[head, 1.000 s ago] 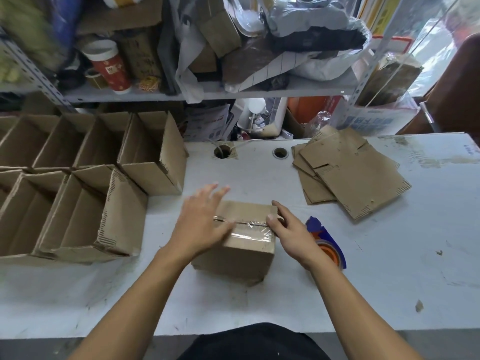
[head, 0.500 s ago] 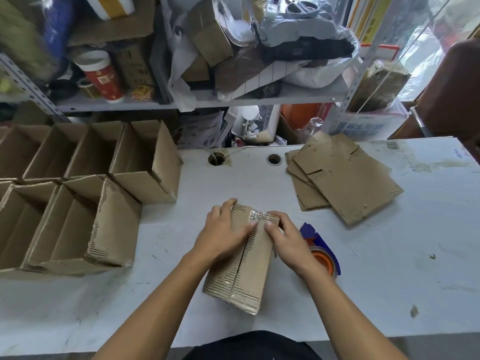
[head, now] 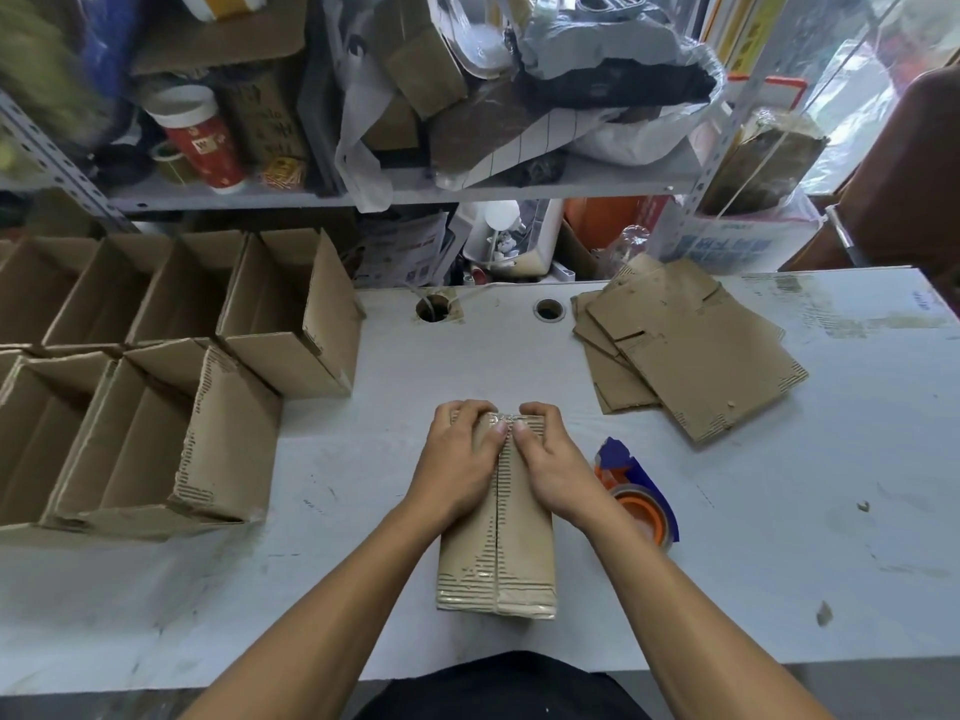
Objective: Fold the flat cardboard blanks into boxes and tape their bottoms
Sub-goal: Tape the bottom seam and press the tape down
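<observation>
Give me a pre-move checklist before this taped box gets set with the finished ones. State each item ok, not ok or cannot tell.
1. Tape covers the seam of the box: ok, a shiny strip runs along the centre seam and wraps over the near edge.
2. Tape pressed down at the far end: cannot tell, the left hand and right hand cover it.
3. Both hands on the box: ok, fingers curl over its far edge.
4. Tape dispenser out of the way: ok, it lies right of the box.
5. Room beside the finished boxes: ok, bare table lies between them and the box.
6. Flat blanks left: ok, a stack lies far right.
</observation>
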